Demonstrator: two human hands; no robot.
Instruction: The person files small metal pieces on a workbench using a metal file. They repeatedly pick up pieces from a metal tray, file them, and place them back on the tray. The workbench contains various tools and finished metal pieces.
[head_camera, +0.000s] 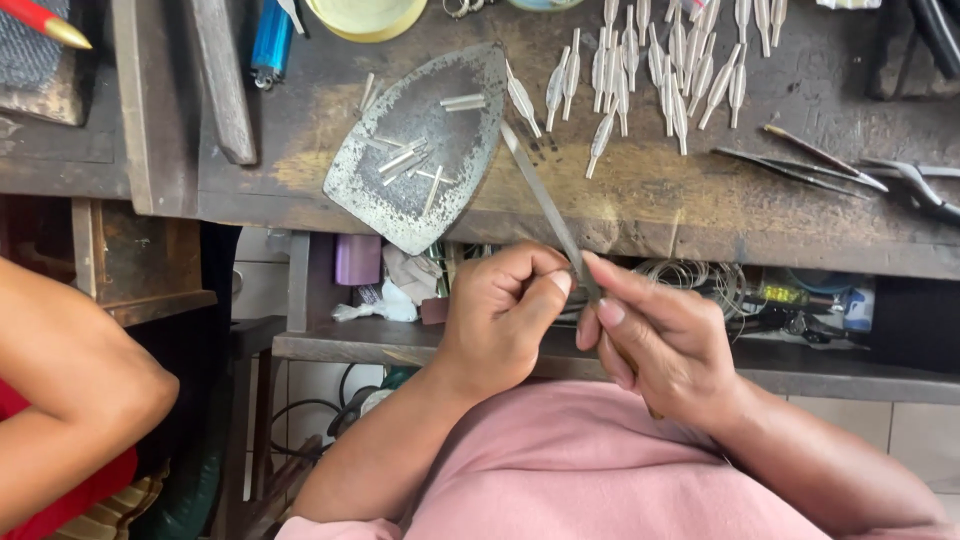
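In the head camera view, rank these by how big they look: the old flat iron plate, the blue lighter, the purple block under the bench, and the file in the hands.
1. Iron plate, clearly largest.
2. File, long but very thin.
3. Purple block and blue lighter: they look alike; the lighter is cut off at the frame edge, and the block sits lower, so unranked.

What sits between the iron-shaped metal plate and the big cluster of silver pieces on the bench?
In the head view, the thin file crosses that stretch, beside one stray silver piece.

1. I counted two hands at work, a left hand (500, 310) and a right hand (655, 335).
2. I saw one metal file (545, 205).
3. I noted one old iron soleplate (425, 140).
4. I spotted one blue lighter (270, 42).
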